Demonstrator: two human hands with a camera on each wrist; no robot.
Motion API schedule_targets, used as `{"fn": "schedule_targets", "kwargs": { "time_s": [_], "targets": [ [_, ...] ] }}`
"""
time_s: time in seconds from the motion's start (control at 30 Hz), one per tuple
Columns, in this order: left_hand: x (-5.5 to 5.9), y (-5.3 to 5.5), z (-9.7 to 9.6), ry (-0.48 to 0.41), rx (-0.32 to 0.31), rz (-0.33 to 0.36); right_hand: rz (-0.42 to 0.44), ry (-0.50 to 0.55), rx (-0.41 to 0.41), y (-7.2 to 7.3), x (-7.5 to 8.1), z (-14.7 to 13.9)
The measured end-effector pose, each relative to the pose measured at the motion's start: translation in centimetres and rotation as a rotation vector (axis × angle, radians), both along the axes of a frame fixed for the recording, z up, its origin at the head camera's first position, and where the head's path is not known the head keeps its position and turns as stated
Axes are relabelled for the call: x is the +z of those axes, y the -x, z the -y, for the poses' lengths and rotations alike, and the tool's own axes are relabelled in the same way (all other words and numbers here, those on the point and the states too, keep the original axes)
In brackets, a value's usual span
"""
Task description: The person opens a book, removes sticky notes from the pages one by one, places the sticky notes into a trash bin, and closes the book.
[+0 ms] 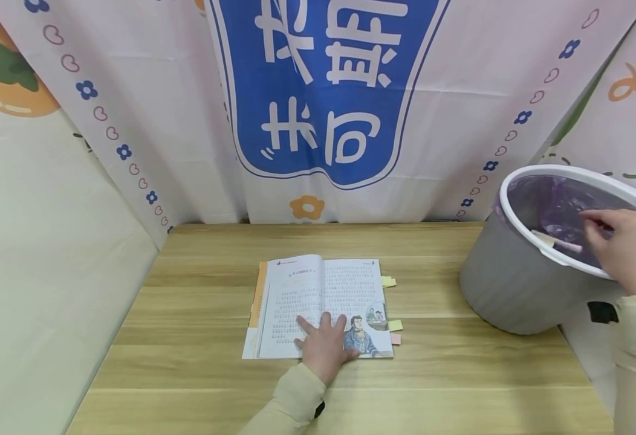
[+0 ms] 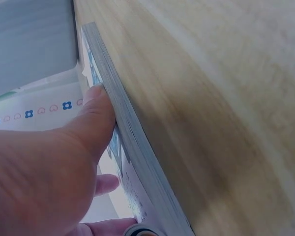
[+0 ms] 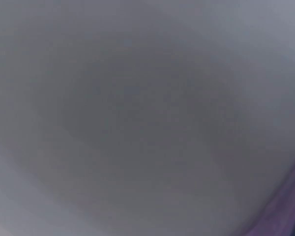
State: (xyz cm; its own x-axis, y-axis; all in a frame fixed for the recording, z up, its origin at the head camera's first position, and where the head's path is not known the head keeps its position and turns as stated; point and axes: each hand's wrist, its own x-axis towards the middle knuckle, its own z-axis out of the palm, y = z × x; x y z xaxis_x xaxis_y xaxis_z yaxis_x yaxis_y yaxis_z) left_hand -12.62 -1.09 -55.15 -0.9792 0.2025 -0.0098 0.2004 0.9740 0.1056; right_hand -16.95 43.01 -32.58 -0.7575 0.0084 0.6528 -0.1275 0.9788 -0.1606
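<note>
Fingers [image 1: 326, 320] of the left hand [image 1: 323, 353] are lying spread wide across the near part of an open book [image 1: 291, 284], pressing on both pages by the fold. The book is resting near the middle of the wooden table [image 1: 187, 338]; in the left wrist view, the thumb [image 2: 96, 115] is touching the illustrated page beside the near edge. Yellow tabs [image 1: 395, 325] and a pink tab [image 1: 396, 339] are sticking out along the book's right side.

Far to the right, the right hand [image 1: 633, 244] is hovering over the mouth of a grey bin [image 1: 519, 284], its fingers bending toward the thumb; whether they are pinching anything, one cannot tell. A pale strip [image 1: 568, 246] is showing by the bin's white rim, and a purple liner [image 1: 560, 199] is lining the inside. Behind, a printed cloth [image 1: 448, 121] is hanging.
</note>
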Motion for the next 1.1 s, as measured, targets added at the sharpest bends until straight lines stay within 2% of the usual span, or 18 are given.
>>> {"fn": "schedule_targets", "kwargs": {
  "time_s": [0.13, 0.3, 0.4, 0.53, 0.67, 0.77, 0.83, 0.93, 1.1],
  "targets": [
    [-0.1, 0.0, 0.0, -0.008, 0.005, 0.001, 0.013, -0.029, 0.002, 0.0, 0.0, 0.0],
    [0.0, 0.0, 0.0, -0.02, 0.006, 0.004, 0.006, 0.01, -0.015, -0.3, 0.1, 0.3],
    [0.0, 0.0, 0.1, -0.017, 0.004, 0.001, -0.078, 0.047, -0.001, -0.5, 0.1, 1.0],
    [-0.1, -0.1, 0.1, -0.014, -0.001, -0.017, -0.251, 0.104, 0.064, -1.0, 0.6, 2.7],
    [-0.3, -0.1, 0.2, -0.019, 0.0, -0.039, -0.332, 0.118, 0.098, -2.3, 1.4, 5.1],
    [-0.4, -0.2, 0.2, -0.019, 0.001, -0.041, -0.385, 0.119, 0.122, -3.2, 1.2, 7.3],
    [-0.4, -0.2, 0.3, -0.017, 0.002, -0.04, -0.415, 0.139, 0.14, -3.7, 0.5, 8.9],
    [-0.4, -0.1, 0.3, -0.019, 0.006, -0.031, -0.406, 0.146, 0.194, -4.3, -1.1, 10.8],
    [-0.5, -0.1, 0.3, -0.014, 0.003, -0.024, -0.338, 0.147, 0.315, -4.3, -5.5, 13.2]
  ]
}}
